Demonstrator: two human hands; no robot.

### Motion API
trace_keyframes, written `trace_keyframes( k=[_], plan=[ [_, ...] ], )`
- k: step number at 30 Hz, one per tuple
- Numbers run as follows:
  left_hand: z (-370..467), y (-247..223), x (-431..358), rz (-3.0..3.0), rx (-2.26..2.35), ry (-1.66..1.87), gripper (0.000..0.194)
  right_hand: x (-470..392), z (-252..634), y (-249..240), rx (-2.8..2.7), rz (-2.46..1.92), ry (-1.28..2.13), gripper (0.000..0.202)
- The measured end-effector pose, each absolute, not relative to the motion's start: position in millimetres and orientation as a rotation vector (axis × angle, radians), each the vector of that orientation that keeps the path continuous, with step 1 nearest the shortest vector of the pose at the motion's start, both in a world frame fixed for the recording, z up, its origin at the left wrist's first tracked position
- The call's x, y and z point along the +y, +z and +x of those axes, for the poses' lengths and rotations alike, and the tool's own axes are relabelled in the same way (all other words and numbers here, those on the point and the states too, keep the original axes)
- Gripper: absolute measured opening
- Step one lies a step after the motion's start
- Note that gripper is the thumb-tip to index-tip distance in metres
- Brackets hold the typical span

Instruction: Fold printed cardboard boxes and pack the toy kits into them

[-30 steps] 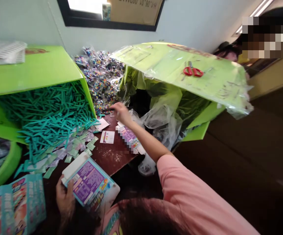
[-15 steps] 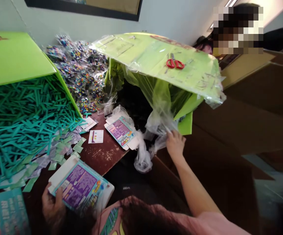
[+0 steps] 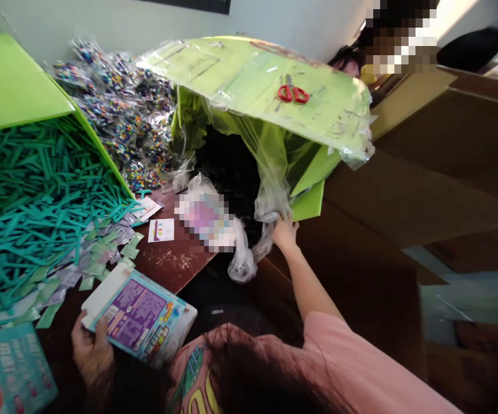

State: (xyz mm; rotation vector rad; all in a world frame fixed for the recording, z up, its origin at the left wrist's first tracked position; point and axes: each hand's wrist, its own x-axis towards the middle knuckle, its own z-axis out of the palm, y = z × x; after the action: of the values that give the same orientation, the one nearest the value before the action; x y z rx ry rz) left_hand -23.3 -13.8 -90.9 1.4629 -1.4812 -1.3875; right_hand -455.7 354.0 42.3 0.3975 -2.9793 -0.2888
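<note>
My left hand (image 3: 94,348) grips a flattish teal-and-purple cardboard box (image 3: 139,316) by its white flap end, low in the view. Out to the right, my right hand (image 3: 286,231) is at the clear plastic bag (image 3: 270,187) that hangs from the mouth of a green box (image 3: 309,198). Its fingers are closed on the plastic, partly hidden by the folds. Dark contents (image 3: 232,155) show inside the green box. A second cardboard box (image 3: 206,215), blurred out, lies on the brown table (image 3: 175,261) by the bag's loose end.
Teal plastic sticks (image 3: 50,190) spill from a green box (image 3: 16,80) at left, beside small sachets (image 3: 98,253). Bags of coloured beads (image 3: 123,115) are heaped behind. Red scissors (image 3: 292,93) lie on the green lid. Large brown cartons (image 3: 439,149) and another person (image 3: 399,34) are at right.
My right hand has reached further along the plastic, towards the green box's mouth. My left hand still holds the cardboard box. The view has shifted slightly.
</note>
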Motion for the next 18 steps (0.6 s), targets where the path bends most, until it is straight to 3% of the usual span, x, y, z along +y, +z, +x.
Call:
trace_keyframes(
  k=[5,11,15,18],
  plan=[
    [-23.8,-88.1,-13.7,1.468,-1.5,-1.387,0.085,334.2,-393.8,89.7,-2.623,0.414,0.142,0.049],
    [-30.5,-77.4,-9.3,1.444,-1.481,-1.402,0.083,296.0,-373.5,92.4,-2.715,1.219,0.47,0.029],
    [-26.4,-80.0,-9.7,1.462,-1.45,-1.412,0.084,325.6,-430.0,80.0,-2.896,0.44,0.881,0.026],
    [-25.5,-81.2,-11.5,1.486,-1.437,-1.432,0.086,350.1,-464.0,82.7,-2.769,0.093,1.086,0.042]
  ],
)
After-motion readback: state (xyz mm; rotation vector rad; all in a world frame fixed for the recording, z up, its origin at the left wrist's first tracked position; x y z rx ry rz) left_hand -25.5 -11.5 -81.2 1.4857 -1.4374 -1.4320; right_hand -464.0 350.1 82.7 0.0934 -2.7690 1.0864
